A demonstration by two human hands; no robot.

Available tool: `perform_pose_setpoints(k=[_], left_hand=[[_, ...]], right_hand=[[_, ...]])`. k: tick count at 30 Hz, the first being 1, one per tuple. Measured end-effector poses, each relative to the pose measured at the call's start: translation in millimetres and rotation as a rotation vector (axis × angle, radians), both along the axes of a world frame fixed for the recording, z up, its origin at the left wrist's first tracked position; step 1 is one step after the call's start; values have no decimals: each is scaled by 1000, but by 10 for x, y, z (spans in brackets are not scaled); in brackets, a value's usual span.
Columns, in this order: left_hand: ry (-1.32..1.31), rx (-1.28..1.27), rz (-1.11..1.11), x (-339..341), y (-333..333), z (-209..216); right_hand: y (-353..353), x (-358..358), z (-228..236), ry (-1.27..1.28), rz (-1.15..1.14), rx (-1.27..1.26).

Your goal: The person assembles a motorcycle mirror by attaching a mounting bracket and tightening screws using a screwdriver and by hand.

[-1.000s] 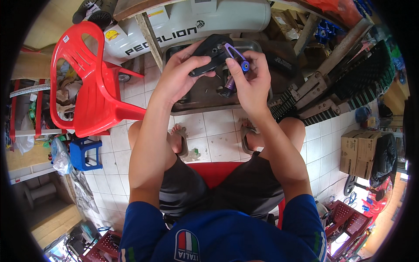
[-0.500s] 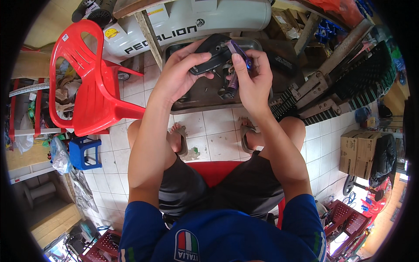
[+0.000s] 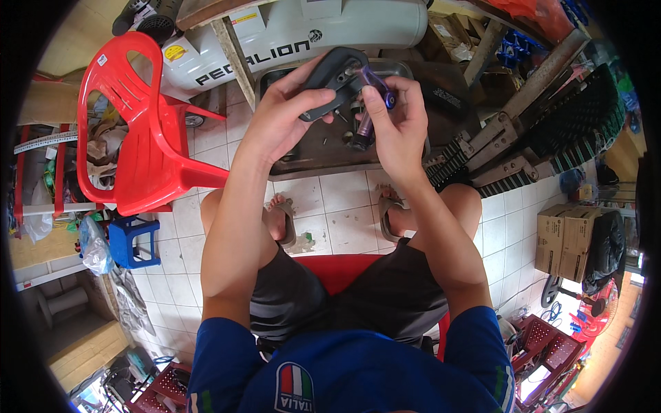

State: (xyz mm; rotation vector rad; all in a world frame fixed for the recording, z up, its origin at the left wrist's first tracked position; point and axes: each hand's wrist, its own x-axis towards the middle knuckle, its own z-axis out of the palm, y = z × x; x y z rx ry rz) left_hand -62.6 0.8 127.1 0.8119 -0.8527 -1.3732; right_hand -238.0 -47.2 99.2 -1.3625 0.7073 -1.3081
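Observation:
My left hand [image 3: 289,103] is closed around a black oval housing [image 3: 335,71] that looks like a vehicle mirror, the thumb pressed on its near face. In my right hand [image 3: 401,124] is a shiny purple-blue metal stem [image 3: 375,80], gripped between thumb and curled fingers. The stem's upper end meets a small fitting on the housing's face; whether the two are fastened together I cannot tell. Both are held above a dark metal tray [image 3: 320,167]. Small metal parts lie in the tray below my hands, partly hidden by them.
A red plastic chair [image 3: 131,131] and a blue stool [image 3: 134,241] stand at left. Behind the tray lies a grey tank [image 3: 296,41] under a wooden frame. Dark slatted metal parts [image 3: 509,148] lean close on the right. Cardboard boxes [image 3: 566,241] sit farther right on the tiles.
The black housing has tilted, so more of its face and fitting shows. The purple stem has turned slightly with it. Both hands keep their grips and have barely moved.

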Motion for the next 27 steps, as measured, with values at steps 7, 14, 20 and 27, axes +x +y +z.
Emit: perform_pose_setpoints(k=[7, 14, 20, 27], left_hand=[[-144, -80, 126, -120, -13, -11], [52, 144, 156, -272, -100, -119], [196, 105, 243, -186, -154, -245], [295, 31, 349, 82, -133, -126]], right_hand=[[-59, 12, -101, 35, 20, -140], [-115, -17, -195, 105, 23, -59], [-357, -155, -93, 88, 126, 23], [-992, -880, -488, 1294, -89, -33]])
